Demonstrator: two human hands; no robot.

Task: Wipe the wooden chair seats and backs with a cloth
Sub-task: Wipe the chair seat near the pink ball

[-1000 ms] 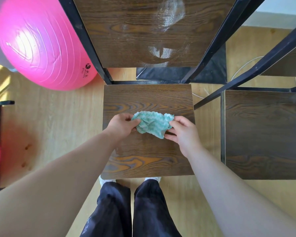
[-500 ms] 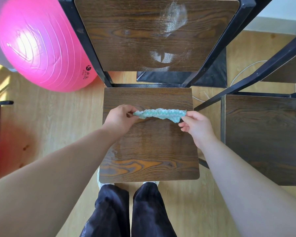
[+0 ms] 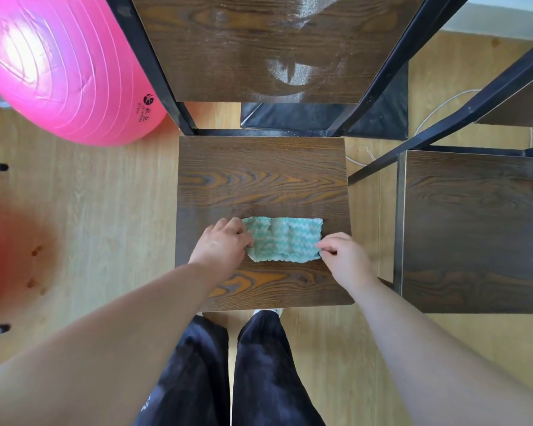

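We see a pink ball (image 3: 59,66) beyond the seat's far left corner, the wooden chair seat (image 3: 262,179), the green cloth (image 3: 285,238) flat near its front edge, our left hand (image 3: 222,244) gripping the cloth's left end, our right hand (image 3: 342,256) pinching its right corner

One wide-angle view from your head, facing almost straight down, close above the chair seat (image 3: 259,179); your legs (image 3: 259,379) and forearms (image 3: 130,327) enter from the bottom edge.
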